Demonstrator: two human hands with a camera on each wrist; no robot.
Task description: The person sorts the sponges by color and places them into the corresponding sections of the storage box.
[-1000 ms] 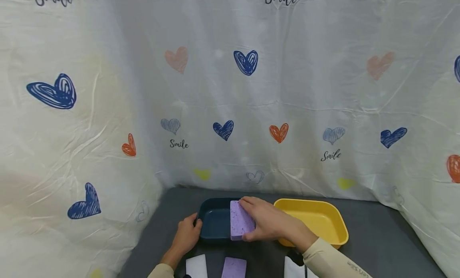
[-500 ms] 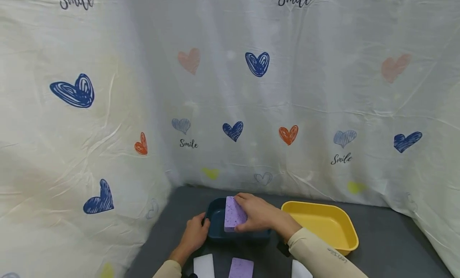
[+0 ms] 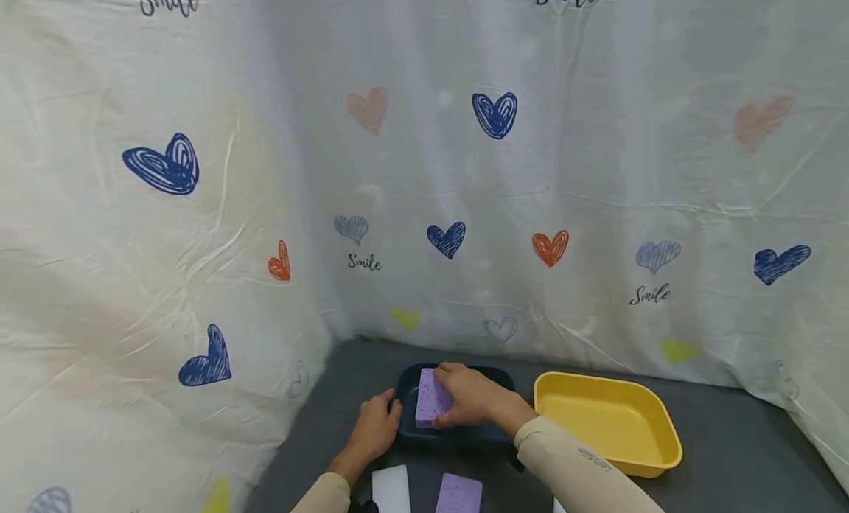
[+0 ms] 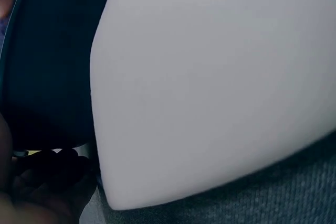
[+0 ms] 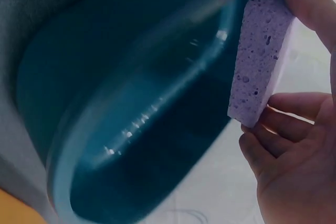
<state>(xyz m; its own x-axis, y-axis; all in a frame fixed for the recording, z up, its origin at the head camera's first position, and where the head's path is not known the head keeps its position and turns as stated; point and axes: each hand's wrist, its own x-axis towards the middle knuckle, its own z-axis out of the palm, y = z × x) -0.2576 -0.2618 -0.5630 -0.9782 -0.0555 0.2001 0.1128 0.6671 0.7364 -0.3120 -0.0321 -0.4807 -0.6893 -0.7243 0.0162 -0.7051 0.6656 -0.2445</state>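
Right hand [image 3: 469, 396] grips purple sponge [image 3: 433, 400] between thumb and fingers, over dark blue tray [image 3: 458, 438], lower centre of head frame. Contact between sponge and tray floor: cannot tell. Left hand [image 3: 374, 426] holds tray's left end. Second purple sponge [image 3: 459, 494], white block [image 3: 391, 489] at bottom edge. Yellow tray [image 3: 617, 424] lower right.

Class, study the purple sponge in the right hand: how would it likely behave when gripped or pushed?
The held sponge is probably light for its size, as its face is pitted with holes. It may give slightly but seems fairly stiff: its edges look straight in the right hand. Its flat, blocky sides suggest sliding rather than rolling.
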